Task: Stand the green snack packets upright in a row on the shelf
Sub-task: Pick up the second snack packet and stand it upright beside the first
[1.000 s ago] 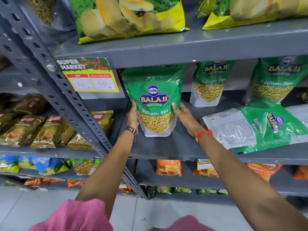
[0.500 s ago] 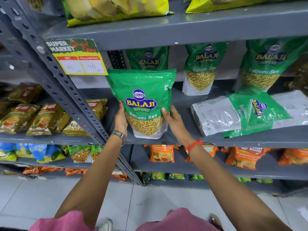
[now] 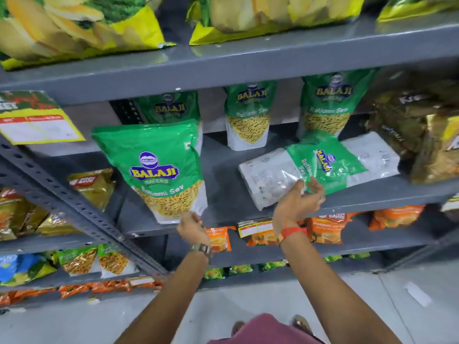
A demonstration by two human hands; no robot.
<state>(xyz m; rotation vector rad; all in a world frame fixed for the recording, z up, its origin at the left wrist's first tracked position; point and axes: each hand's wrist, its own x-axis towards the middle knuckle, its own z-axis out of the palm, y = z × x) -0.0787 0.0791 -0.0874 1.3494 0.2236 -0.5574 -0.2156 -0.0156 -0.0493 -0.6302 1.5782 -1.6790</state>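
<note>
A green Balaji Ratlami Sev packet [image 3: 159, 170] stands upright at the left of the grey shelf [image 3: 223, 197]. My left hand [image 3: 192, 228] sits just below its bottom right corner, fingers loosely curled and fingertips touching the corner. Another green packet [image 3: 320, 165] lies flat on the shelf to the right. My right hand [image 3: 299, 202] is at its near edge, with thumb and fingers on either side of that edge. Three more green packets stand along the back: one [image 3: 169, 108] behind the front packet, one [image 3: 249, 115] in the middle, one [image 3: 327, 105] on the right.
Brown and gold snack bags [image 3: 422, 135] crowd the shelf's right end. Yellow chip bags [image 3: 79, 28] lie on the shelf above. A price card [image 3: 37, 120] hangs at the left post. Orange packets [image 3: 325, 227] fill the shelf below.
Both hands have let go of the sides of the upright front packet. The left hand dropped to its bottom corner and the right hand moved right to the lying packet. The view shifted right.
</note>
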